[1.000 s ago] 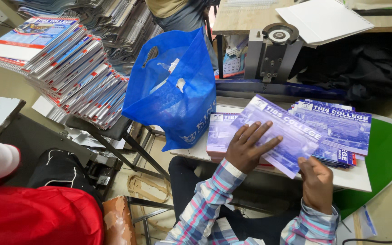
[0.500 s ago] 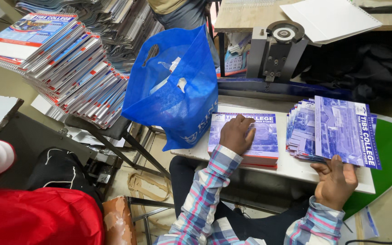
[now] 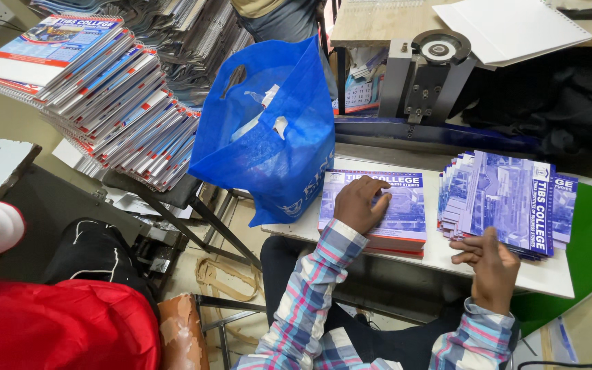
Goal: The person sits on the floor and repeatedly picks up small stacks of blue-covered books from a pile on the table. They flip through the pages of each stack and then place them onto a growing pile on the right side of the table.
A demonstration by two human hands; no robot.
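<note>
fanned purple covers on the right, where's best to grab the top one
Probably the near edge of the top sheet of the fanned purple covers, coming from the near side where the right hand already is. The fan leaves edges staggered and exposed there; the binding machine crowds the far side.

The stack of booklets (image 3: 388, 209) showed purple covers over red edges. Right of it, the fanned covers (image 3: 508, 202) were purple and white. Left of it, the bag (image 3: 275, 144) was blue. Both sleeves (image 3: 313, 301) were pink-and-blue plaid.

Light: you get even, bright indoor light, shadows soft
Focus: sharp throughout
Edges: wide-lens bending at far corners
</note>
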